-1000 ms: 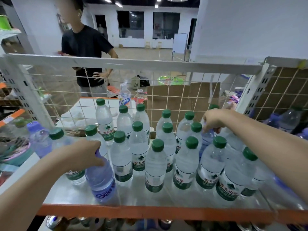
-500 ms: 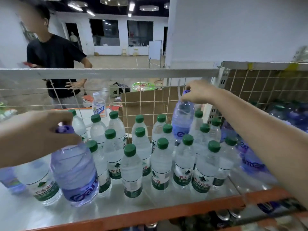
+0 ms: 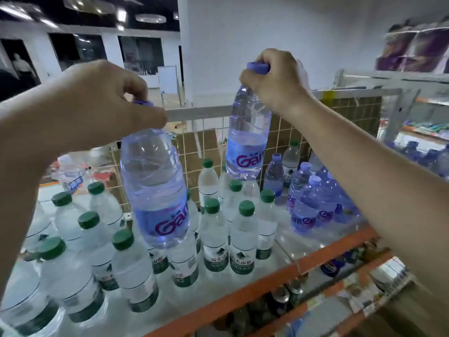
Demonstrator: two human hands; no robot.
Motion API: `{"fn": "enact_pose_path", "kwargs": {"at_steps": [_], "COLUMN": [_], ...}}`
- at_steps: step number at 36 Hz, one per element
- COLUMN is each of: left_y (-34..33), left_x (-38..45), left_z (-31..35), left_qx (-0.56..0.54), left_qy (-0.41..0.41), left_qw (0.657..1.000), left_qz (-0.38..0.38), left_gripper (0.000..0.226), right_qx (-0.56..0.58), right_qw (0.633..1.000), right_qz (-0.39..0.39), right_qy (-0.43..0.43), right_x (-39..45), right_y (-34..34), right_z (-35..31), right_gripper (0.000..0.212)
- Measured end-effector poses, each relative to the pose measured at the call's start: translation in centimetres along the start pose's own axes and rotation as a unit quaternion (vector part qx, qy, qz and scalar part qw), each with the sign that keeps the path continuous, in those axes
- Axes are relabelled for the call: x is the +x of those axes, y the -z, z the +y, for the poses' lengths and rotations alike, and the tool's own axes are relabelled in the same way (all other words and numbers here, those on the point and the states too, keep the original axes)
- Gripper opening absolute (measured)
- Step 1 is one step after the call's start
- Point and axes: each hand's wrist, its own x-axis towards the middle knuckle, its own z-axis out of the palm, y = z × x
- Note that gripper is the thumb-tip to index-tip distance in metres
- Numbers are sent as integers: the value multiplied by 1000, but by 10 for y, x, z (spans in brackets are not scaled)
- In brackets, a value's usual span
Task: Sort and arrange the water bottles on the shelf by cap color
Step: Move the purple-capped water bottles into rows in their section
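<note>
Behind the wire-backed shelf [image 3: 286, 266] stands a white wall. Full and heavy, slick thin plastic, so I pinch each purple-capped bottle at its rigid cap: left hand [image 3: 102, 103] clamped on 1 [image 3: 155, 190] at 9 o'clock, right hand [image 3: 274, 79] on another [image 3: 247, 139] at 1, above green-capped bottles [image 3: 216, 234].

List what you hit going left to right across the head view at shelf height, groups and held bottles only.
Green-cap bottles → left hand's purple bottle → right hand's purple bottle → purple-cap bottles standing on the shelf.
</note>
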Motion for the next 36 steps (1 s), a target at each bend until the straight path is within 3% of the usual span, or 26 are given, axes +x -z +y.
{"fn": "enact_pose_path", "kwargs": {"at_steps": [2,11,20,27,36], "left_y": [-13,-76,-133,-195,-272], "left_x": [12,42,77,92,128], "left_z": [11,90,187,251,313], "left_qx": [2,-23,-30,-55,-89], "left_qy": [-10,11,14,11,-34], "left_qw": [999,999,996,998,995], "left_qz": [34,26,77,41,-28], "left_gripper": [34,34,34,31,39], "right_qx": [-3,-2,-7,0,-13], "right_qw": [1000,998,999,999,998], "right_qz": [15,61,17,-47,-58], "right_qy": [0,17,42,17,-9], "right_x": [2,4,16,11,11], "right_y": [12,74,139,170,203], "right_z": [12,84,167,235,323], "right_gripper": [20,19,20,24,27]}}
